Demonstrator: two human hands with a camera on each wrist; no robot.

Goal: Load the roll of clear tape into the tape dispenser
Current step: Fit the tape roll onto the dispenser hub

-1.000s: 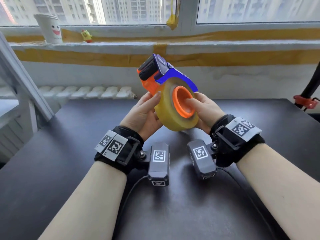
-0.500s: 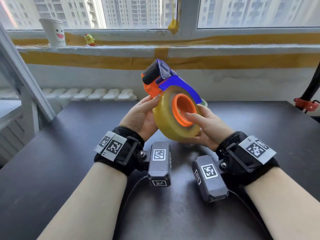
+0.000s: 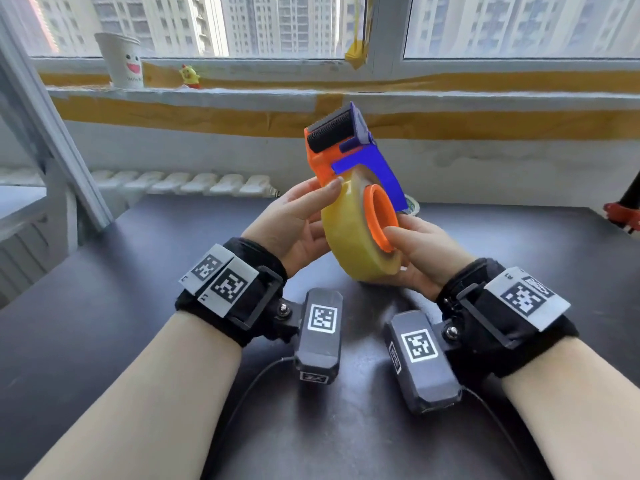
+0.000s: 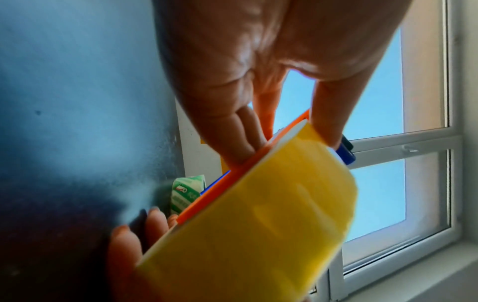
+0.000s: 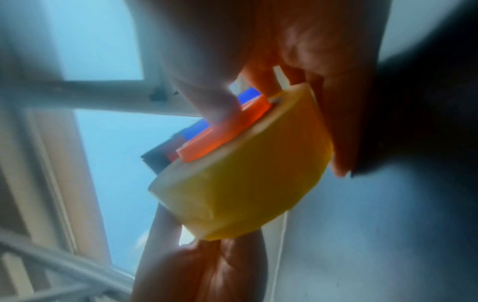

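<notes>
The left hand grasps the tape dispenser from its far side, fingers behind the orange side plate and thumb laid over the top edge of the roll of clear tape; the right hand holds the roll from the near side, thumb pressed on the lip of the orange hub and fingers curled under the roll's lower edge. The roll sits on that hub, held in the air above the dark table, with the dispenser's black roller and blue guard pointing up from it toward the window. It looks fully seated, though the wrist views are too blurred to confirm that. The roll is probably fairly heavy for its size and stiff, with a smooth, slick outer face, so the flat side walls and the core are the safer places to hold; the plastic body seems light and rigid, best held by the side plate, away from the cutter end. On the sill beyond the dispenser stands a paper cup; its contents cannot be seen. A smaller tape roll lies on the table just behind the dispenser.
</notes>
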